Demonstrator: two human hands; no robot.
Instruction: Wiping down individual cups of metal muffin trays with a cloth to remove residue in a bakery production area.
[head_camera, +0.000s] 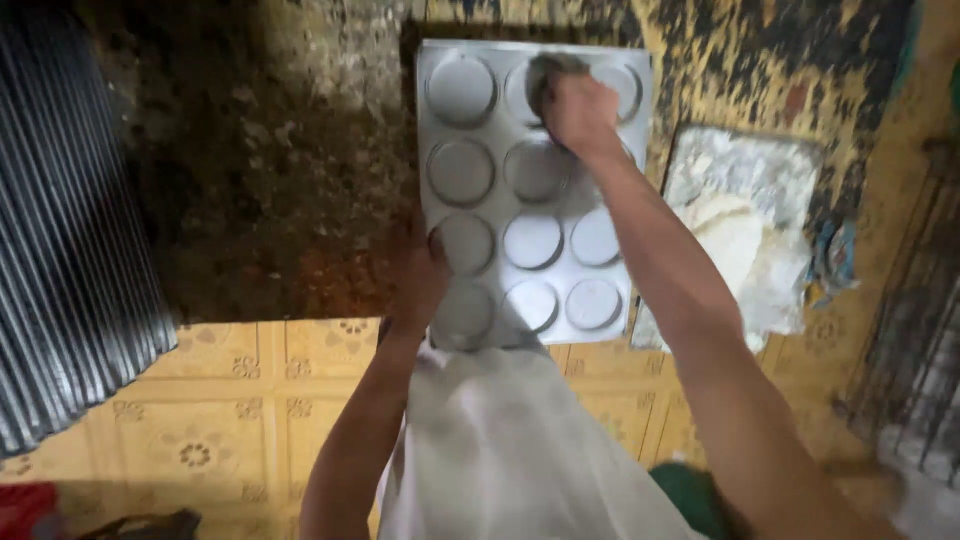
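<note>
A metal baking tray (580, 255) with several round cups lies on a worn, dark-stained surface. My right hand (578, 112) reaches to the tray's far end, closed around a small dark pad or cloth (553, 68) pressed into a cup in the top row. My left hand (418, 278) grips the tray's near-left edge, fingers curled on the rim. A white apron (500, 450) covers my front below the tray.
A white, crumpled cloth or dough-covered sheet (745, 235) lies right of the tray. Corrugated metal sheet (60, 240) stands at the left. Yellow patterned floor tiles (200, 420) spread below. A dark wire rack (915, 330) is at the right edge.
</note>
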